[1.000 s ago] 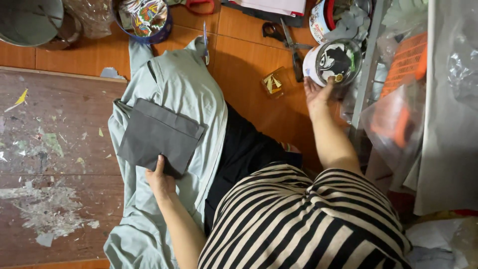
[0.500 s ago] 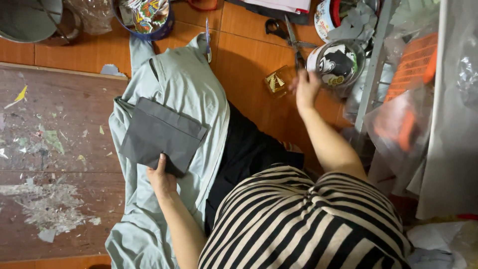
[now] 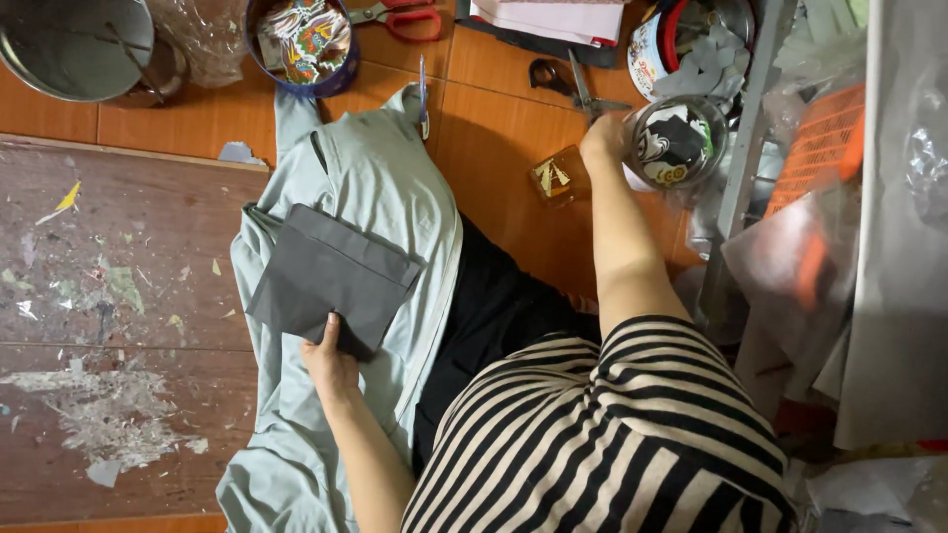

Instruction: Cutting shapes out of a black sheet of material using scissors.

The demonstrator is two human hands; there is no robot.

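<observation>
Right now the dark grey fabric piece [image 3: 331, 278] lies flat on the pale green garment [image 3: 375, 197], which is spread over the worn wooden board [image 3: 109, 296] and the orange floor [image 3: 494, 118]. The left hand [image 3: 331, 360] rests on the near edge of the grey piece, fingers loosely curled, pinning it rather than gripping it. The right hand [image 3: 604, 138] is stretched out to the round tin [image 3: 679, 143] beside the metal rack [image 3: 746, 148]; whether it has closed on anything I cannot tell. To do this well, I judge the left hand should hold firm, even pressure so the grey piece sits square on the garment, and the reach should not tug the cloth. Scissors [image 3: 583, 89] lie just beside the tin
</observation>
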